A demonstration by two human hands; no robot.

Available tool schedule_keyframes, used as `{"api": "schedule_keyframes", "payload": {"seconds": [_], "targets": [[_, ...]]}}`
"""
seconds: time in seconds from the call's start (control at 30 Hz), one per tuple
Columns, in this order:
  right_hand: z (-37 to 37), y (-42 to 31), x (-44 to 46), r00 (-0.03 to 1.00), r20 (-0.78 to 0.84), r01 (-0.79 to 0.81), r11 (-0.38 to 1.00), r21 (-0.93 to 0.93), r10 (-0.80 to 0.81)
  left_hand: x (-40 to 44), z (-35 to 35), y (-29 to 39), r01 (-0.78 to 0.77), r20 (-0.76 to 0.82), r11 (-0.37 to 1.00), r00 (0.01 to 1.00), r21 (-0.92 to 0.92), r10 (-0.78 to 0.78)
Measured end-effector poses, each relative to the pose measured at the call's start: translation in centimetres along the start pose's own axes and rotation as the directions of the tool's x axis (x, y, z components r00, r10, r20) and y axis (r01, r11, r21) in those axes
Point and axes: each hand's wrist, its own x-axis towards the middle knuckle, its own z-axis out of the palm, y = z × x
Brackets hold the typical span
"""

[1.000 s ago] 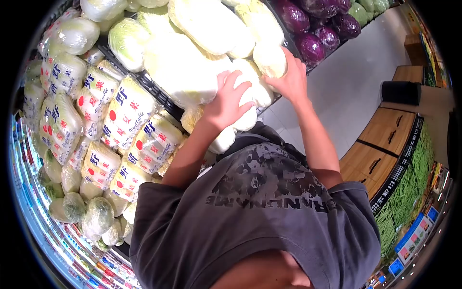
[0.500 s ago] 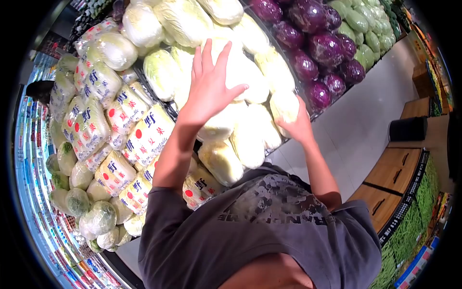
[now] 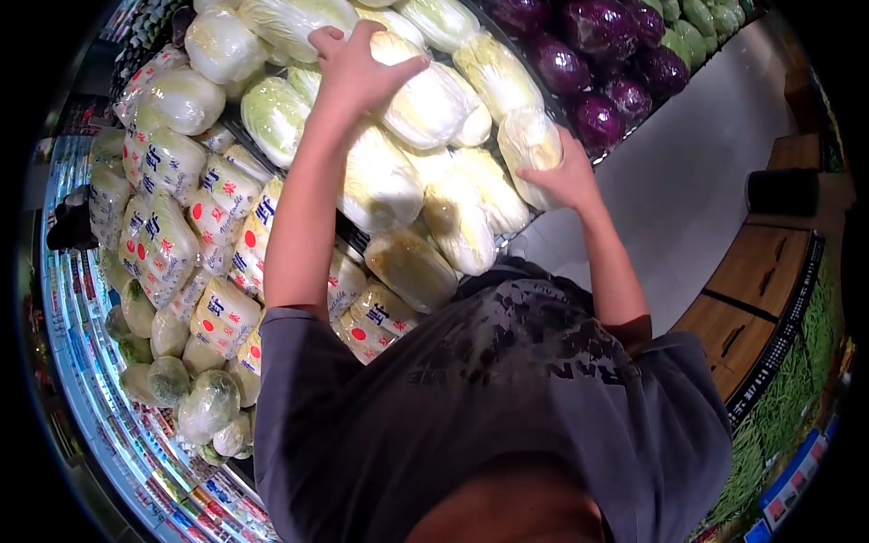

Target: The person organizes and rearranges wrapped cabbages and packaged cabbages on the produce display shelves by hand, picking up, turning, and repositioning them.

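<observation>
Wrapped napa cabbages (image 3: 380,176) lie piled in front of me. My left hand (image 3: 358,72) reaches over the upper part of the pile, its fingers spread and bent down at the tips. Its thumb lies over a pale napa cabbage (image 3: 425,109); whether the fingertips press on a cabbage is hard to see. At the pile's right edge my right hand (image 3: 563,172) is closed around the lower side of another napa cabbage (image 3: 528,145), thumb in front and fingers along its far side. That cabbage still rests against the others.
Purple cabbages (image 3: 602,77) in film sit beyond a black divider on the upper right, green vegetables (image 3: 697,18) behind them. Left are printed-wrap cabbages (image 3: 226,317) and round wrapped vegetables (image 3: 208,407). Grey floor (image 3: 670,208) and wooden drawers (image 3: 742,290) are to the right.
My left hand has moved up and left, farther over the pile, and its fingers have bent. My right hand stays on its cabbage. The whole view has shifted slightly.
</observation>
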Motion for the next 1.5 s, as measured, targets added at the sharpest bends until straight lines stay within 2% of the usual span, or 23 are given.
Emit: {"api": "schedule_keyframes", "payload": {"seconds": [0.03, 0.07, 0.1, 0.13, 0.2, 0.23, 0.3, 0.37, 0.4, 0.47, 0.57, 0.63, 0.73, 0.87, 1.0, 1.07, 1.1, 1.17, 1.27, 1.33, 1.43, 1.5], "targets": [[-0.1, -0.1, 0.1, 0.999, 0.007, -0.039, 0.999, -0.023, 0.039, -0.3, 0.3, 0.3, 0.005, 0.025, 1.0, 1.0, 0.001, -0.005], [-0.1, 0.2, 0.2, 0.998, 0.012, -0.054, 0.998, -0.019, 0.054, -0.4, 0.4, 0.6, -0.072, -0.037, 0.996, 0.997, 0.05, 0.074], [0.0, 0.4, 0.2, 1.0, -0.004, -0.005, 0.999, -0.032, 0.005, -0.5, 0.3, 1.0, -0.147, -0.097, 0.983, 0.983, 0.105, 0.158], [0.1, 0.6, 0.3, 0.999, -0.022, 0.048, 0.998, -0.046, -0.049, -1.1, -0.6, 2.7, -0.149, -0.09, 0.983, 0.983, 0.109, 0.159], [0.3, 1.0, 0.2, 0.999, -0.02, 0.045, 0.999, -0.029, -0.046, -3.3, -1.8, 6.1, -0.107, -0.072, 0.976, 0.993, -0.188, 0.095], [0.4, 1.2, 0.2, 0.999, -0.022, 0.029, 1.0, -0.005, -0.029, -2.1, -0.7, 4.4, -0.157, -0.086, 0.971, 0.986, -0.178, 0.144], [0.3, 1.0, 0.0, 1.0, -0.025, 0.012, 1.0, 0.023, -0.012, -1.4, 0.2, 2.5, -0.146, -0.047, 0.983, 0.989, -0.108, 0.142], [-0.4, 0.1, -0.3, 0.999, 0.004, -0.039, 0.961, 0.275, 0.039, -1.5, 0.4, 2.6, -0.139, -0.008, 0.989, 0.99, -0.04, 0.139], [-1.0, -0.2, -0.5, 0.999, 0.003, -0.04, 0.959, 0.28, 0.04, -1.8, 0.6, 2.7, -0.147, -0.048, 0.988, 0.988, -0.056, 0.144], [-2.3, -1.0, -0.7, 0.992, -0.029, -0.1, 0.895, 0.435, 0.125, -2.1, 0.3, 2.9, -0.162, -0.082, 0.985, 0.984, -0.065, 0.156], [-4.6, -0.5, -0.5, 0.988, -0.074, -0.091, 0.896, 0.435, 0.136, -2.3, 0.1, 3.5, -0.146, -0.013, 0.98, 0.989, -0.138, 0.146], [-6.1, -0.4, -0.7, 0.986, -0.114, -0.058, 0.892, 0.449, 0.122, -2.6, 0.3, 4.0, -0.228, -0.087, 0.972, 0.971, -0.063, 0.222], [-8.0, 0.2, -1.4, 0.982, -0.15, -0.043, 0.903, 0.427, 0.118, -3.8, 0.3, 5.5, -0.326, -0.081, 0.944, 0.944, -0.049, 0.321], [-9.4, 1.6, -3.0, 0.967, -0.167, -0.109, 0.904, 0.413, 0.193, -5.3, 0.1, 8.7, -0.409, -0.094, 0.909, 0.911, -0.075, 0.402], [-9.6, 2.3, -4.3, 0.956, -0.165, -0.14, 0.874, 0.465, 0.241, -5.5, 1.4, 11.2, -0.427, -0.059, 0.88, 0.903, -0.207, 0.425], [-9.4, 2.5, -4.5, 0.945, -0.182, -0.145, 0.848, 0.51, 0.271, -5.3, 3.7, 11.2, -0.404, -0.016, 0.885, 0.911, -0.232, 0.412], [-9.4, 2.7, -4.5, 0.944, -0.189, -0.141, 0.845, 0.515, 0.272, -5.3, 5.3, 11.0, -0.272, 0.087, 0.894, 0.943, -0.356, 0.321], [-9.5, 3.1, -4.7, 0.947, -0.18, -0.127, 0.826, 0.55, 0.266, -5.1, 9.4, 9.4, 0.011, 0.303, 0.832, 0.934, -0.555, 0.19], [-9.9, 3.2, -4.9, 0.952, -0.14, -0.148, 0.806, 0.573, 0.274, -5.4, 12.0, 9.1, -0.042, 0.278, 0.882, 0.941, -0.469, 0.193], [-10.0, 3.6, -4.9, 0.952, -0.136, -0.154, 0.814, 0.561, 0.274, -5.2, 13.9, 8.2, -0.014, 0.294, 0.878, 0.94, -0.479, 0.175], [-9.6, 4.3, -4.5, 0.967, -0.115, -0.13, 0.831, 0.541, 0.227, -4.7, 15.3, 7.4, 0.129, 0.303, 0.798, 0.95, -0.589, 0.071], [-9.6, 4.2, -4.3, 0.97, -0.079, -0.157, 0.844, 0.512, 0.228, -4.6, 15.8, 7.9, 0.139, 0.33, 0.797, 0.941, -0.588, 0.079]]}}
